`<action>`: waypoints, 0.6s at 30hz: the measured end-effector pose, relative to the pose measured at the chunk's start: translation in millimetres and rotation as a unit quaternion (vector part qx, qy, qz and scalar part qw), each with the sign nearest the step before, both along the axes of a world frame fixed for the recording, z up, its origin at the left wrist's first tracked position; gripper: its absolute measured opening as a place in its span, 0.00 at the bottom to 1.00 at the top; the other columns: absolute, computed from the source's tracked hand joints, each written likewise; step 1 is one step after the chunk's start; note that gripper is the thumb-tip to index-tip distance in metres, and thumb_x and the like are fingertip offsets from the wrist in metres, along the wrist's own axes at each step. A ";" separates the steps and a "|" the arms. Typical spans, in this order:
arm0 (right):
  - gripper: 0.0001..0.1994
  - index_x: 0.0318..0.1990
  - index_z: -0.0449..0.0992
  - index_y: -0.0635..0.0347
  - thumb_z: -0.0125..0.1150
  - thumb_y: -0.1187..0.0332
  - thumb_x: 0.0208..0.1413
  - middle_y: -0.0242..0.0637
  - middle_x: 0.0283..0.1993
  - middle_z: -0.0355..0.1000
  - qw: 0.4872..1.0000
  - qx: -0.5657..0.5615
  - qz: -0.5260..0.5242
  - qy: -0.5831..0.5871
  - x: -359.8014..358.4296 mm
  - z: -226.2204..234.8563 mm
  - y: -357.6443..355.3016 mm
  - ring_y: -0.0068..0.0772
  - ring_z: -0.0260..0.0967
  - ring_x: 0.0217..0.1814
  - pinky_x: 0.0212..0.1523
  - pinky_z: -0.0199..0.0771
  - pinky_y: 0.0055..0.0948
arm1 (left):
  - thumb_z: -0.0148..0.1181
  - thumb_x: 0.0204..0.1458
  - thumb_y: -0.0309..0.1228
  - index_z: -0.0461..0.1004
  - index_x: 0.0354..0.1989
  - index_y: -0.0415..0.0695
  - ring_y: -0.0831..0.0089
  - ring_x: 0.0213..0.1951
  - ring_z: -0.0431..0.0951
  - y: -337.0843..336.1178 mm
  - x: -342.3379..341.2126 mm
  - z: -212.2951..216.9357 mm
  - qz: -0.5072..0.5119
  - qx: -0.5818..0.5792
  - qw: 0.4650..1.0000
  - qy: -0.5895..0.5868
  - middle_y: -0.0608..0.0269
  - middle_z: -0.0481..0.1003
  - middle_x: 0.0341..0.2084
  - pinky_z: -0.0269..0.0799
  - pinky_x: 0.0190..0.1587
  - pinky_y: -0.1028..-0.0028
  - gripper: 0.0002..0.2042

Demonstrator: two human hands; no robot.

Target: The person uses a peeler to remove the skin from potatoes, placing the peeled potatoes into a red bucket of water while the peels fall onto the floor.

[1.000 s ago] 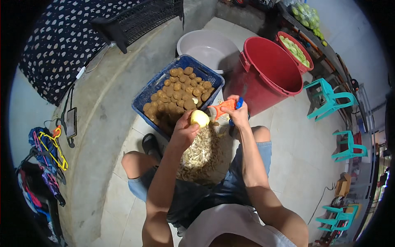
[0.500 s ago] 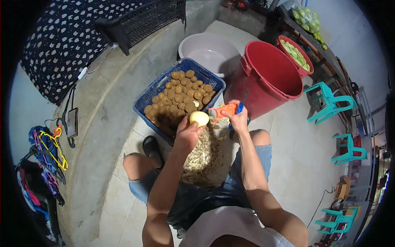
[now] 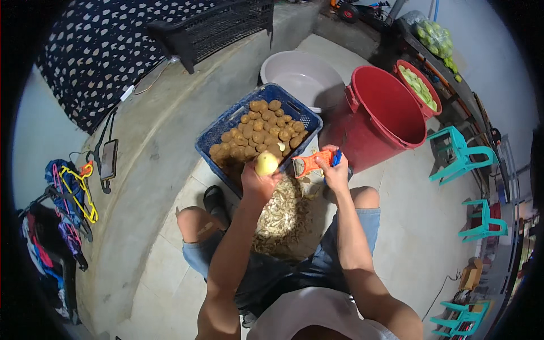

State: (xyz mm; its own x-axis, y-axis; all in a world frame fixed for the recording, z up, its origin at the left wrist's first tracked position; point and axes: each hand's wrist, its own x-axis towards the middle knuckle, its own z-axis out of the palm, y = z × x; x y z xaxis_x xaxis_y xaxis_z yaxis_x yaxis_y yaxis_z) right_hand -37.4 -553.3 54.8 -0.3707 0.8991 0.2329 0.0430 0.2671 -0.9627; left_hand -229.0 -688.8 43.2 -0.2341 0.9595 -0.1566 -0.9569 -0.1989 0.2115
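A pale yellow peeled potato [image 3: 266, 163] rests in my left hand [image 3: 256, 182], whose fingers wrap round its lower side. My right hand [image 3: 335, 173] grips an orange peeler [image 3: 309, 164] with a blue end, its metal blade facing the potato and apart from it. Just beyond my hands a blue plastic crate [image 3: 205, 136] holds many brown unpeeled potatoes [image 3: 258, 131]. Beneath my hands, between my legs, lies a heap of peelings [image 3: 279, 218] on the tiled floor.
Beyond the crate stands a wide pale basin [image 3: 303, 71]. A tall red bin [image 3: 362, 130] is right of the crate, with a smaller red tub [image 3: 436, 105] of pale green pieces behind. Teal stools [image 3: 462, 156] line the right; a concrete ledge [image 3: 141, 175] curves along the left.
The peeler has drawn away to the right from the potato and shows more of its blade. My left hand has turned the potato slightly. The whole view has shifted a little.
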 end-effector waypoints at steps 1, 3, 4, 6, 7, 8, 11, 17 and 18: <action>0.16 0.44 0.72 0.62 0.71 0.69 0.50 0.26 0.34 0.71 1.000 -0.010 0.004 0.014 -2.8 2.0 -3.2 0.16 0.66 0.35 0.38 0.67 0.20 | 0.45 0.59 0.43 0.69 0.46 0.45 0.67 0.31 0.71 1.3 -9.1 -23.8 -0.025 0.043 0.999 -0.008 0.55 0.73 0.38 0.65 0.35 0.68 0.16; 0.13 0.43 0.73 0.62 0.68 0.69 0.53 0.27 0.34 0.71 1.000 -0.013 0.012 0.002 -8.4 5.9 -11.8 0.17 0.66 0.35 0.38 0.68 0.21 | 0.45 0.58 0.43 0.70 0.40 0.47 0.72 0.24 0.68 -1.1 -12.6 -37.6 -0.048 0.079 0.996 -0.019 0.60 0.73 0.31 0.63 0.28 0.70 0.14; 0.12 0.43 0.73 0.63 0.67 0.68 0.54 0.27 0.34 0.71 1.000 0.000 0.006 -0.002 -10.4 5.9 -16.7 0.17 0.66 0.35 0.38 0.68 0.21 | 0.44 0.59 0.43 0.69 0.35 0.48 0.74 0.21 0.66 2.1 -3.7 -32.1 -0.021 -0.014 1.000 -0.007 0.64 0.70 0.25 0.59 0.23 0.71 0.13; 0.11 0.41 0.74 0.64 0.65 0.68 0.56 0.29 0.35 0.72 1.000 0.026 0.001 -0.002 -18.8 5.7 -29.5 0.18 0.67 0.37 0.39 0.68 0.22 | 0.43 0.59 0.43 0.67 0.30 0.48 0.76 0.15 0.62 9.2 13.7 -16.1 0.044 -0.156 0.987 0.012 0.69 0.67 0.19 0.53 0.16 0.73 0.13; 0.10 0.41 0.74 0.64 0.65 0.69 0.56 0.31 0.35 0.72 0.999 0.045 0.020 -0.009 -27.2 23.1 -47.2 0.19 0.68 0.38 0.40 0.69 0.23 | 0.43 0.59 0.43 0.67 0.29 0.47 0.76 0.13 0.60 9.8 18.9 -10.2 0.082 -0.209 0.974 0.022 0.69 0.66 0.17 0.51 0.15 0.74 0.14; 0.10 0.40 0.74 0.65 0.65 0.70 0.55 0.31 0.35 0.73 0.991 0.125 0.022 -0.042 -29.1 21.4 -46.1 0.20 0.68 0.38 0.40 0.69 0.23 | 0.42 0.58 0.44 0.70 0.30 0.46 0.77 0.11 0.59 4.1 16.3 -19.1 0.023 -0.157 0.986 0.053 0.67 0.67 0.15 0.54 0.15 0.75 0.16; 0.07 0.37 0.73 0.65 0.64 0.73 0.55 0.33 0.35 0.73 0.997 0.062 -0.041 0.006 -25.5 7.9 -13.0 0.21 0.68 0.38 0.40 0.69 0.24 | 0.41 0.56 0.45 0.72 0.28 0.44 0.76 0.08 0.58 0.8 16.4 -7.4 -0.098 -0.085 0.990 0.062 0.66 0.65 0.10 0.56 0.14 0.76 0.19; 0.09 0.38 0.75 0.65 0.67 0.71 0.52 0.31 0.33 0.73 0.981 0.169 0.044 -0.088 -21.7 32.7 -40.6 0.22 0.68 0.35 0.40 0.69 0.25 | 0.41 0.57 0.44 0.70 0.25 0.45 0.80 0.08 0.56 -1.4 20.5 11.6 -0.051 -0.192 0.975 0.102 0.68 0.63 0.09 0.56 0.14 0.76 0.18; 0.10 0.38 0.76 0.66 0.67 0.71 0.52 0.31 0.33 0.73 0.991 0.131 0.015 -0.039 -25.2 18.8 -29.3 0.23 0.68 0.35 0.40 0.69 0.25 | 0.41 0.58 0.43 0.70 0.25 0.45 0.80 0.08 0.56 -4.1 17.0 3.3 -0.096 -0.104 0.985 0.100 0.68 0.63 0.09 0.56 0.14 0.77 0.17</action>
State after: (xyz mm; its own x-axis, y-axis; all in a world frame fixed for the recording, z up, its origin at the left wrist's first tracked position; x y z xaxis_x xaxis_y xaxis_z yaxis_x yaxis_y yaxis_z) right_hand -62.6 -582.6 73.6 -0.4215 0.8004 0.4262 0.1030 0.5092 -0.8545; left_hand -212.0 -693.0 46.5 -0.0980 0.9413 -0.3231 -0.9076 0.0487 0.4170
